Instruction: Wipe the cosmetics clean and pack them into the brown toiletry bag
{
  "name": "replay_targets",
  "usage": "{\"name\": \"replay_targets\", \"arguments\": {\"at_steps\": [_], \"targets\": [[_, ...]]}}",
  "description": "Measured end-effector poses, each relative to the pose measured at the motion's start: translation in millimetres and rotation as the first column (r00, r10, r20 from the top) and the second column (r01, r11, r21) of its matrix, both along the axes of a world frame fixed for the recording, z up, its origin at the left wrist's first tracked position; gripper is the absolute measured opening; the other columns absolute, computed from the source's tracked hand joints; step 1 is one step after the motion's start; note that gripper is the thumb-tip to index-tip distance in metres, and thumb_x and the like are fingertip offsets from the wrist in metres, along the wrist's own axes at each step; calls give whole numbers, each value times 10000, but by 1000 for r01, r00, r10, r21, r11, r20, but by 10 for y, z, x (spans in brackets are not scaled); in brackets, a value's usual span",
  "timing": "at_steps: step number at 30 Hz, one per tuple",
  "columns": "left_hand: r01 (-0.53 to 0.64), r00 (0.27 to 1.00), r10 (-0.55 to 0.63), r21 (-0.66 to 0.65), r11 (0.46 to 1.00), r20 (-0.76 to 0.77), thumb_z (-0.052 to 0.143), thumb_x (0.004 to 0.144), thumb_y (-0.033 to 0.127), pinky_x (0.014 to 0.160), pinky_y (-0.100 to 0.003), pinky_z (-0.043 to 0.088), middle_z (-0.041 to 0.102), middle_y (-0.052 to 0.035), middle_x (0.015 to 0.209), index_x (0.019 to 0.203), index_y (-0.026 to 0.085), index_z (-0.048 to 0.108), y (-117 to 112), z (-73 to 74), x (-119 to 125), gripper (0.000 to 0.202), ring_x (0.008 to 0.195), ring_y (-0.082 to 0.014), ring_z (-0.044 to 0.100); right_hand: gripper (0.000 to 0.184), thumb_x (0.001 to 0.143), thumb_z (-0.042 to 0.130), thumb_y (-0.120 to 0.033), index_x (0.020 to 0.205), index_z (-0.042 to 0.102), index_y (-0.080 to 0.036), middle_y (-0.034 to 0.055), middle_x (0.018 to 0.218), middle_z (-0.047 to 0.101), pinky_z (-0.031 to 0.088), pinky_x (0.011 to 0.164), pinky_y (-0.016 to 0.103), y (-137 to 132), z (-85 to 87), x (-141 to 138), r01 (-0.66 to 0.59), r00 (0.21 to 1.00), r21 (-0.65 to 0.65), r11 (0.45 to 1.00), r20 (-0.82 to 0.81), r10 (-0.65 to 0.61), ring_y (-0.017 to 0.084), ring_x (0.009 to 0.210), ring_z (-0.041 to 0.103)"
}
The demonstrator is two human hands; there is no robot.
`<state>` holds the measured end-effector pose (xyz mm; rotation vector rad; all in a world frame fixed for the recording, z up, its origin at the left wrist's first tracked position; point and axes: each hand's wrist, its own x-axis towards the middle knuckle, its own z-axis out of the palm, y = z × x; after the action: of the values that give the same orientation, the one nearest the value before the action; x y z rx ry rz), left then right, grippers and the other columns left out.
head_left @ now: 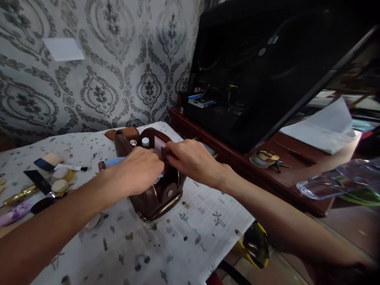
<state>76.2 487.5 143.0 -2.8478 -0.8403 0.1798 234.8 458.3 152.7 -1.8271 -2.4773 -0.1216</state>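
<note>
A brown leather pouch (pixel 157 198) with a gold zip stands open on the patterned white tablecloth (pixel 184 237). Small bottles (pixel 145 141) and a pale card (pixel 159 145) stick up inside it. My left hand (pixel 139 170) is curled over the pouch's open top, fingers closed around a light blue item (pixel 114 161) that pokes out to the left. My right hand (pixel 190 160) reaches in from the right, fingertips pinched on a small dark item at the pouch's mouth, beside the card.
Cosmetics lie at the table's left: round compacts (pixel 61 180), a brush (pixel 47 161), a gold tube (pixel 19 194), a purple case (pixel 14 213). A dark wooden cabinet (pixel 267 174) stands on the right with a black open case (pixel 261 79), papers (pixel 326 126) and a clear plastic lid (pixel 335 180).
</note>
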Motion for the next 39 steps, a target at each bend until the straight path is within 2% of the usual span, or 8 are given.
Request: {"name": "replay_targets", "arguments": {"at_steps": [6, 11, 16, 19, 26, 32, 36, 39], "targets": [[66, 975, -103, -186, 980, -199, 585, 667, 35, 747, -375, 448, 648, -34, 521, 457, 191, 555, 93, -96, 121, 263, 532, -195, 602, 248, 953, 467, -213, 999, 703, -157, 114, 929, 747, 233, 549, 314, 86, 33, -15, 10, 1000, -14, 1000, -28, -10, 214, 778, 666], [26, 919, -139, -294, 955, -370, 585, 661, 89, 559, -265, 411, 742, -47, 686, 622, 206, 686, 141, -151, 190, 159, 578, -189, 627, 271, 958, 436, -217, 999, 698, -156, 123, 933, 747, 233, 555, 319, 153, -23, 1, -17, 998, 26, 1000, -53, 18, 216, 764, 650], [5, 921, -124, -309, 951, -369, 623, 662, 135, 557, -263, 427, 681, -20, 560, 534, 210, 651, 112, -194, 202, 151, 517, -180, 596, 269, 969, 420, -233, 1063, 666, -176, 100, 943, 744, 223, 559, 325, 194, -92, 40, -43, 997, 72, 997, -65, 47, 215, 769, 646], [-32, 923, -93, -315, 949, -374, 626, 655, 109, 608, -272, 469, 704, -35, 592, 558, 203, 672, 99, -155, 236, 142, 568, -204, 645, 260, 983, 419, -258, 1060, 656, -182, 89, 922, 744, 225, 557, 318, 202, -115, 56, -50, 997, 98, 994, -53, 56, 210, 759, 648], [-132, 794, -132, -380, 916, -594, 548, 783, 106, 798, -356, 501, 772, -137, 954, 852, 155, 750, 57, 54, 297, 220, 894, -295, 711, 230, 997, 423, -265, 1078, 621, -181, 96, 857, 739, 287, 553, 299, 209, -152, 56, -62, 998, 156, 986, 41, 56, 240, 748, 685], [-147, 831, -57, -317, 937, -553, 630, 706, 56, 792, -359, 508, 710, -150, 1204, 996, 182, 752, 21, 1, 305, 339, 940, -299, 701, 252, 1000, 380, -236, 1115, 591, -161, 122, 816, 731, 326, 541, 301, 234, -168, 49, -89, 993, 182, 979, 92, 73, 279, 748, 703], [-132, 855, -49, -307, 942, -516, 671, 630, 14, 743, -377, 511, 715, -181, 1159, 967, 170, 760, 26, -88, 321, 382, 1003, -345, 680, 249, 991, 391, -212, 1140, 581, -150, 134, 851, 738, 383, 593, 299, 243, -160, 41, -90, 993, 142, 986, 89, 78, 276, 798, 702], [-146, 855, -36, -306, 941, -517, 683, 618, 18, 708, -379, 504, 742, -169, 1058, 918, 170, 764, 21, -97, 314, 346, 940, -341, 689, 252, 995, 392, -219, 1145, 581, -149, 133, 857, 737, 388, 589, 300, 249, -154, 42, -96, 993, 142, 985, 81, 85, 277, 798, 703]]}}
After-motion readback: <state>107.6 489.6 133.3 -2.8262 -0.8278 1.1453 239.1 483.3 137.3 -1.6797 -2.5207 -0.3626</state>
